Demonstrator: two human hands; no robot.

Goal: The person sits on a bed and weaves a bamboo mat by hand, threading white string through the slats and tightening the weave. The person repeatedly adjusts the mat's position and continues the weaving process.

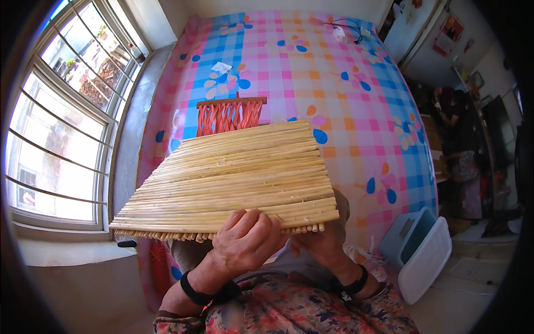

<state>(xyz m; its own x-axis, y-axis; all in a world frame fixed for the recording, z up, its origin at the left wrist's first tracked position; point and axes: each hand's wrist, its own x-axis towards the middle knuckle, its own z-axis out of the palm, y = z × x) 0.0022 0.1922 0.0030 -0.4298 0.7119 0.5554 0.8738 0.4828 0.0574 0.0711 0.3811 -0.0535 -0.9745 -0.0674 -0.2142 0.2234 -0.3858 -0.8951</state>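
A pale yellow panel of reed-like stalks [239,172], laid side by side and joined, slants across my lap. Cut stalk ends and a second layer show beneath its near edge. My left hand [248,239] is closed on that near edge, its fingers curled over the top. Close by on the right, my right hand [322,245] is at the underside of the same edge, with its fingertips mostly hidden by the panel. Just past the far edge lies a wooden bar [231,102] with red strips [228,118] crossing below it; the panel covers their lower part.
A flowered, checked cover [356,122] spreads beneath, with a white scrap [221,67] and a black cable [350,25] on it. A barred window [61,145] is at left. At right stand a blue plastic bin [400,236] and white lid [426,261]. People [466,165] appear in the dim right side.
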